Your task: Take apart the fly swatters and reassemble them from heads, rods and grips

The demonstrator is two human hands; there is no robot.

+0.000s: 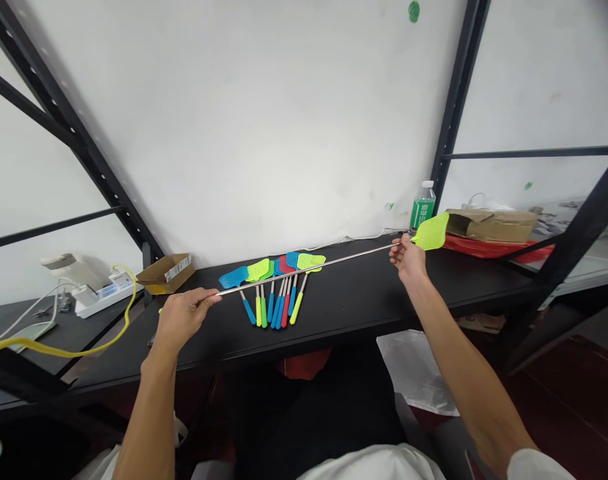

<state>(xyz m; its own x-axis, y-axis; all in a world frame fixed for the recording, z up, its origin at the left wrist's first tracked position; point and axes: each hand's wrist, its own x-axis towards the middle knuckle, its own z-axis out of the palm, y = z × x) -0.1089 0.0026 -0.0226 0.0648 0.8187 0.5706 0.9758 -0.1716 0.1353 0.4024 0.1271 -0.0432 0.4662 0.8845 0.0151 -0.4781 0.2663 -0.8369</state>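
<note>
A fly swatter with a yellow-green head (433, 231) and a long extended metal rod is stretched between my hands above the black table. My left hand (184, 317) is closed around its handle end, which is mostly hidden in the fingers. At the other end, my right hand (408, 259) pinches the rod just below the head. Behind and under the rod, several shorter fly swatters (279, 293) lie fanned out on the table. Their heads and handles are blue, green, yellow-green and red, and the handles point towards me.
An open cardboard box (167, 273) sits at the table's left, near a white power strip (104, 298) and a yellow cable (129, 313). At the back right stand a green-labelled bottle (423, 207) and another cardboard box (494, 225). Black metal posts (457, 100) flank the table (354, 300).
</note>
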